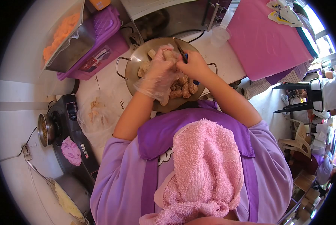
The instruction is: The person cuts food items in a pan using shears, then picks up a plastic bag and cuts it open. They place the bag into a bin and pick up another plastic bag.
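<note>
My left hand [161,66] wears a loose clear plastic glove and is closed around a pale food roll [170,55]. My right hand [194,66] grips scissors [180,49] with black and blue handles, their blades pointing up beside the roll. Both hands are over a wide metal pan [134,56] with two loop handles. Inside it, pale pieces [143,68] lie to the left, and brown, rough-looking sausage-like pieces [185,89] lie nearer my body. The glove and fingers hide part of the roll and the pan's middle.
A plastic bag [97,120] with pale scraps lies left of the pan, near a black stove [68,116]. Behind stand a purple bin [115,43], a tray of orange food [67,33], an oven [168,22] and a clear cup [220,35]. A pink board-like surface [265,45] is at right.
</note>
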`<state>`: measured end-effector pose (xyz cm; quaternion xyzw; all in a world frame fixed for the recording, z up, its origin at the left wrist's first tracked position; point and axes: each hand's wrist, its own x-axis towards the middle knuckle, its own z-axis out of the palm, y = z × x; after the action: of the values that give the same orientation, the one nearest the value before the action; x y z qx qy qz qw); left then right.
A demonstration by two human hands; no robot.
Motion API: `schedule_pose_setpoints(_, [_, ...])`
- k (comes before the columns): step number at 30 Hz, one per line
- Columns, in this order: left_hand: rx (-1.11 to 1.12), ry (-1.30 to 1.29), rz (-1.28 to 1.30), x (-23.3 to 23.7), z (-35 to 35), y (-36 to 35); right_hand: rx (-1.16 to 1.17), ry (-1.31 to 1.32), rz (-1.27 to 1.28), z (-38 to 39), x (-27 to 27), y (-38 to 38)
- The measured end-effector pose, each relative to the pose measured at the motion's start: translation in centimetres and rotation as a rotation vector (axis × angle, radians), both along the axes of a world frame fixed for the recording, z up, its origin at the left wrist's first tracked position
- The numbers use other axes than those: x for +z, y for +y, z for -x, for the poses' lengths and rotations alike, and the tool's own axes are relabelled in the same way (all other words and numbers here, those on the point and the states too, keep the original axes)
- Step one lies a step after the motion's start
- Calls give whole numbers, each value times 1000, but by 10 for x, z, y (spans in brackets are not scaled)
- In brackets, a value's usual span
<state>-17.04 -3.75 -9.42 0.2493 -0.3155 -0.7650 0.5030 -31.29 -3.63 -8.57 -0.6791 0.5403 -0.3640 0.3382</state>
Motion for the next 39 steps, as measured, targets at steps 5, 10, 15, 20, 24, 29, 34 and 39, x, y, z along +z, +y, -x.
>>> schedule_pose_setpoints(5, [-177,-35,-34,-3,-17,-6,-32,80,3,0,5,3])
schedule_pose_setpoints(10, [-132,-61,-66,-2,-19,-3,47,-157,-173,1,-2,-1])
schedule_pose_setpoints(15, [-27,-173,46,-19,-14,-10,75,149,-31,-5,-1,3])
schedule_pose_setpoints(20, [236,-673,266,-27,-15,-17,-9,-160,-199,-3,-16,0])
schedule_pose_setpoints(24, [202,-476,90,-30,-15,-17,30,-42,-145,-2,-13,4])
schedule_pose_setpoints(29, [255,-846,224,-23,-11,-12,-53,161,40,-2,-14,0])
schedule_pose_setpoints(34, [232,-989,272,4,-7,1,-57,163,76,-2,-4,4])
schedule_pose_setpoints(39, [262,-1009,241,3,-7,-1,20,206,37,-2,2,5])
